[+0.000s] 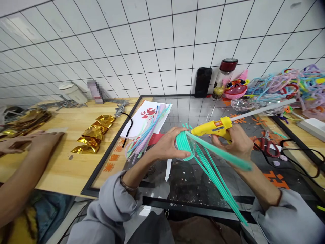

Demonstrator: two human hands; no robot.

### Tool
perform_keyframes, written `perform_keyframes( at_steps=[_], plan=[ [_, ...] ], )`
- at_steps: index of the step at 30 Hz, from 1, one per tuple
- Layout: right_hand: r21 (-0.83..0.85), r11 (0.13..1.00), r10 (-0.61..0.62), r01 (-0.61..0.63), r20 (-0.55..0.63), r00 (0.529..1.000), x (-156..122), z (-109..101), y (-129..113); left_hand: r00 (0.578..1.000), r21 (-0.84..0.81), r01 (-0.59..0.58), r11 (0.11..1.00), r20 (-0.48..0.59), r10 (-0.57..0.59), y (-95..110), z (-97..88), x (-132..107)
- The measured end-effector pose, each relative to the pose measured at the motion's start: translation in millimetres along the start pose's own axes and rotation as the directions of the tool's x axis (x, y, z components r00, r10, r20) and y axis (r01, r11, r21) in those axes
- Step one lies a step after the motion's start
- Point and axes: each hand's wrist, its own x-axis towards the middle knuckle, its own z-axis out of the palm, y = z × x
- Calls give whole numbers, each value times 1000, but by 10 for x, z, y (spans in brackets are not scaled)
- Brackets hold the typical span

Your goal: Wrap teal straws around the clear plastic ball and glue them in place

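Observation:
My left hand is closed around a clear cup wrapped in teal pipe cleaners, held above the glass-topped table. Long teal pipe cleaner strands trail from it down to the right. My right hand grips a yellow glue gun with a white glue stick sticking out of its back. The gun's nozzle points left, right at the top of the wrapped cup.
A bundle of pastel pipe cleaners lies on white paper at the left. Red scissors and black cords lie at the right. A heap of coloured pipe cleaners, a jar and a phone stand by the tiled wall. Another person's hands work near gold foil pieces.

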Motion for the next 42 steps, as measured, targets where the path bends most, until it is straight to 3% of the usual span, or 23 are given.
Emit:
perform_keyframes(
  at_steps=[10,19,36,42],
  plan=[
    [15,1000,-18,18,1,1000,28,-3,4,1000,-38,-2,999,26,3,2,-25,-11],
    [2,999,54,-54,102,993,17,-33,20,999,-21,-21,1000,36,22,-30,-23,-14],
    [16,1000,9,-10,68,998,8,-20,25,996,-41,-63,997,57,66,-107,-17,1],
    [20,999,36,-39,108,993,30,-39,15,996,-24,-69,997,51,70,-121,-15,10]
  ],
)
